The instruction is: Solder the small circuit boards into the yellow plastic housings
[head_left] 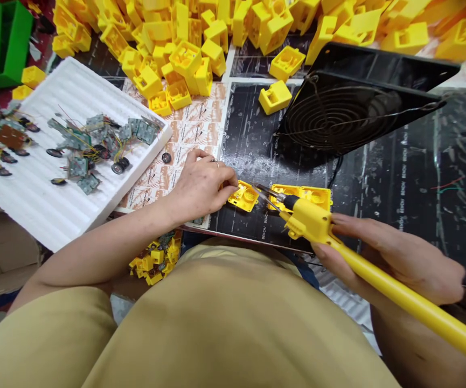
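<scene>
My left hand [202, 183] pinches a small yellow plastic part [244, 196] against the dark board [398, 178] on my lap. My right hand [394, 256] grips a yellow soldering iron [317, 223] by its long handle. Its metal tip [263, 192] points left and sits at the right edge of that small part. A wider yellow plastic housing [309, 195] lies just behind the iron's head.
A white foam tray [34, 199] at left carries small circuit boards with wires [95, 143] and dark discs. A large heap of yellow housings [200, 37] fills the back. A black fan [346, 110] stands tilted behind. Green boxes [0, 43] sit top left.
</scene>
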A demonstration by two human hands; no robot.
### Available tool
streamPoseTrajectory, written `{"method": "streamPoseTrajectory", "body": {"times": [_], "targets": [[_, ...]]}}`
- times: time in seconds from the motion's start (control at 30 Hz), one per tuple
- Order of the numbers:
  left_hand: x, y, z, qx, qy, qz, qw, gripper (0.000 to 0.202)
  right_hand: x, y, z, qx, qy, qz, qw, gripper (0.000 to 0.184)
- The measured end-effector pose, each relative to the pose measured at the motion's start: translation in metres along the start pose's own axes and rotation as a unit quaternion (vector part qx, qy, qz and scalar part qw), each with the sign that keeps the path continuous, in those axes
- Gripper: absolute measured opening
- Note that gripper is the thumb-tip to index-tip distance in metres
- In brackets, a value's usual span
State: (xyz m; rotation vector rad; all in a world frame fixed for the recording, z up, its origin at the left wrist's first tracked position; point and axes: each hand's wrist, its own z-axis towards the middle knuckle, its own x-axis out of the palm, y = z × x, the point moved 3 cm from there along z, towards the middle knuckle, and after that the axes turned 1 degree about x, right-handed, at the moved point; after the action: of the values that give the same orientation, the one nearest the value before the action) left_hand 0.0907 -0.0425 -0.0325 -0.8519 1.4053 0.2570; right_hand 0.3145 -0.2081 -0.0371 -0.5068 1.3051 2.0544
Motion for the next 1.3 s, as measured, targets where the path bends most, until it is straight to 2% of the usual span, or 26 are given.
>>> {"method": "streamPoseTrajectory", "body": {"times": [0.2,0.33,0.43,0.63,0.7,0.8,1.03,1.1,1.13,1.2,1.3], "targets": [[0.001,-0.003,0.006,-0.001,0.024,0.026,0.999,0.021,0.006,0.017,0.012,-0.126,-0.003,0.009,0.992,0.031],[0.001,-0.004,0.009,0.005,0.039,0.047,0.998,0.021,0.009,0.022,0.015,-0.129,0.009,-0.028,0.991,0.016],[-0.001,-0.006,0.013,0.011,0.061,0.061,0.996,0.022,0.011,0.026,0.016,-0.130,0.042,-0.042,0.990,0.010],[-0.003,-0.011,0.019,0.014,0.101,0.086,0.991,0.022,0.005,0.041,0.021,-0.176,0.071,-0.075,0.979,0.023],[-0.003,-0.011,0.020,0.014,0.103,0.089,0.991,0.021,0.000,0.042,0.022,-0.177,0.076,-0.075,0.978,0.022],[-0.002,-0.011,0.020,0.022,0.100,0.085,0.991,0.020,-0.007,0.039,0.021,-0.151,0.066,-0.073,0.984,0.008],[-0.001,-0.013,0.020,0.017,0.113,0.090,0.989,0.019,-0.002,0.032,0.022,-0.124,0.047,-0.070,0.989,0.017],[-0.002,-0.013,0.021,0.017,0.117,0.096,0.988,0.018,-0.001,0.028,0.019,-0.116,0.036,-0.043,0.992,0.004],[-0.003,-0.013,0.021,0.017,0.118,0.099,0.988,0.017,-0.001,0.025,0.016,-0.112,0.029,-0.026,0.993,0.011],[-0.009,-0.009,0.017,0.016,0.108,0.092,0.990,0.019,-0.005,0.018,0.007,-0.099,0.008,-0.008,0.995,0.039],[-0.018,0.000,0.003,0.051,0.041,0.028,0.997,0.044,-0.018,0.011,-0.009,-0.071,-0.026,-0.037,0.996,0.067]]}}
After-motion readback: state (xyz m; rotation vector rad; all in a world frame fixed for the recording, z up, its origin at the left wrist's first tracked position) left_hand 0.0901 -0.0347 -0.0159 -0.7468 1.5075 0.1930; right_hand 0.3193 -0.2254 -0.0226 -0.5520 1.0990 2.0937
